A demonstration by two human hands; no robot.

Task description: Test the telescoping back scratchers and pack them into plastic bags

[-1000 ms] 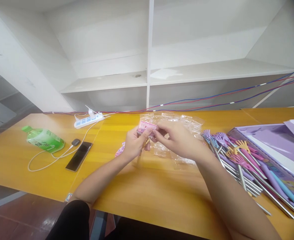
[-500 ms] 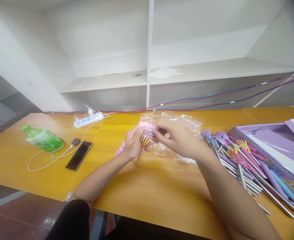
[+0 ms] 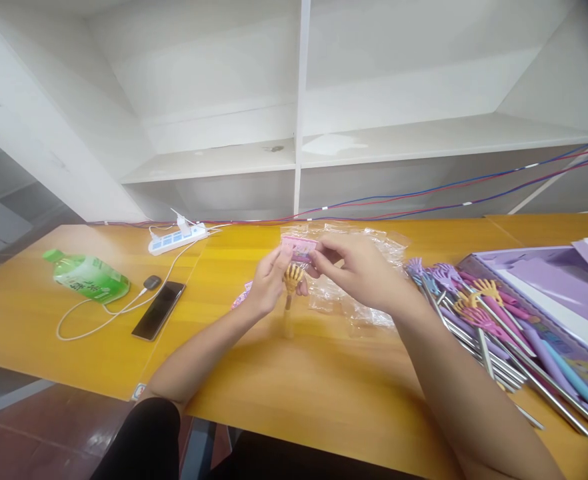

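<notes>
A small pink printed card (image 3: 300, 249) is held level between my two hands above the table. My left hand (image 3: 270, 277) pinches its left end and is also closed around a yellow hand-shaped back scratcher (image 3: 293, 277), whose claw points up. The scratcher's handle hangs below and is blurred. Thumb and fingers of my right hand (image 3: 347, 267) close on the card's right end. Just left of my left hand a pink-and-purple patterned piece (image 3: 241, 295) lies on the table, partly hidden. Clear plastic bags (image 3: 369, 307) lie behind and under my right hand.
Several back scratchers (image 3: 474, 320) with coloured claws and metal rods lie at right, beside an open purple box (image 3: 494, 257). At left are a green bottle (image 3: 91, 277), a phone (image 3: 158, 311), a white cable and a power strip (image 3: 178, 240). White shelving (image 3: 299, 100) stands behind.
Both hands and the card have risen slightly. The yellow claw has turned more upright and shows more fully, with part of its handle now visible beneath.
</notes>
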